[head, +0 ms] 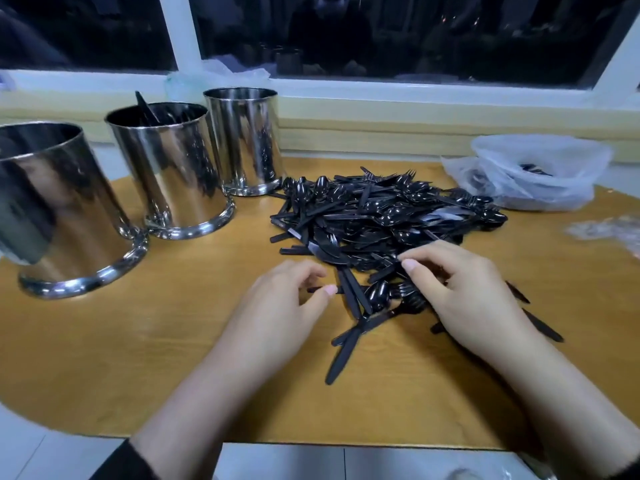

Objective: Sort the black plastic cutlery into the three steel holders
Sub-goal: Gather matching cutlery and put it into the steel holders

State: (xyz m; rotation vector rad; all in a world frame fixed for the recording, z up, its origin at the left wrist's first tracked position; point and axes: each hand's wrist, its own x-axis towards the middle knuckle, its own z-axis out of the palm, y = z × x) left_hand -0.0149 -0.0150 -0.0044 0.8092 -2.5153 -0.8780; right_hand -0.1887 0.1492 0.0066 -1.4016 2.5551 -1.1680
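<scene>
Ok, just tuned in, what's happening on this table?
A person is sorting a pile of black cutlery on the wooden table. The left hand pinches one piece at the pile's near edge; the right hand picks among pieces. Three steel holders stand at left; the middle one holds some cutlery.

Three steel holders (166,168) stand beside one heap of black plastic cutlery (384,216), its pieces too many to count, on one wooden surface (138,358); one plastic bag (533,171) and two hands are visible.
</scene>
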